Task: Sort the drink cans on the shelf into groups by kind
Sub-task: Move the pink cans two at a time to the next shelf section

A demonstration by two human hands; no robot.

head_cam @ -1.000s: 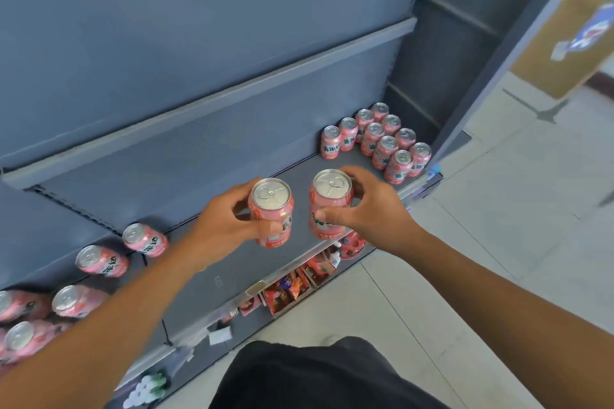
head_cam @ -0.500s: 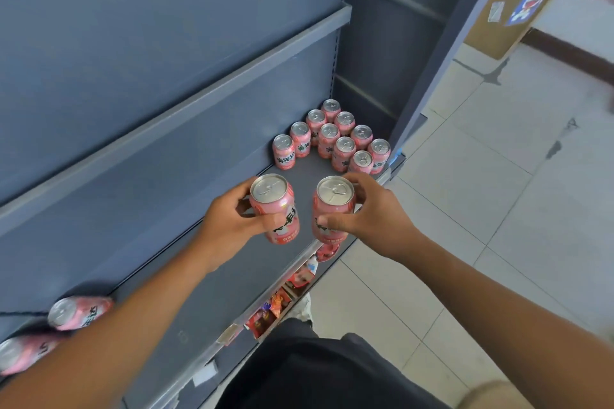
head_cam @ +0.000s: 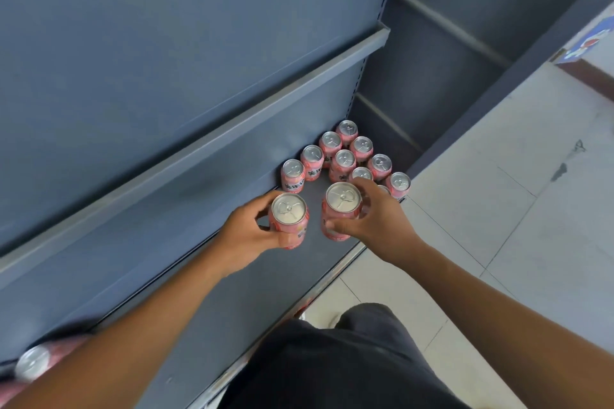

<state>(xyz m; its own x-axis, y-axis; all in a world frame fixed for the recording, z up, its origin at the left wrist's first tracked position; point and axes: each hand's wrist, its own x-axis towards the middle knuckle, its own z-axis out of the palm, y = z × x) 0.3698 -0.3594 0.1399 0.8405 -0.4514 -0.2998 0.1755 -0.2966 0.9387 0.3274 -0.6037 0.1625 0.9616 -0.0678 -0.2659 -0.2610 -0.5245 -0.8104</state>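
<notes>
Change: the two held cans had been carried nearer to the cluster of standing cans than half a second before, and fewer fallen cans were left in view.
Trousers (head_cam: 332,362): dark cloth was seen at the bottom edge, above the tiled floor (head_cam: 498,226).
Lying can (head_cam: 33,364): pink and blurred, it was laid on its side at the left end of the shelf (head_cam: 232,279).
Left hand (head_cam: 247,236): the fingers and thumb were curled round a first can (head_cam: 288,221), pink, held upright over the shelf.
Right hand (head_cam: 375,222): a second can (head_cam: 342,209) was gripped upright, just beside the first and apart from it.
Cluster (head_cam: 345,159): about ten like pink cans were stood in rows at the shelf's right end, just behind the right hand.
Upper ledge (head_cam: 232,129): a grey edge was seen above.
</notes>
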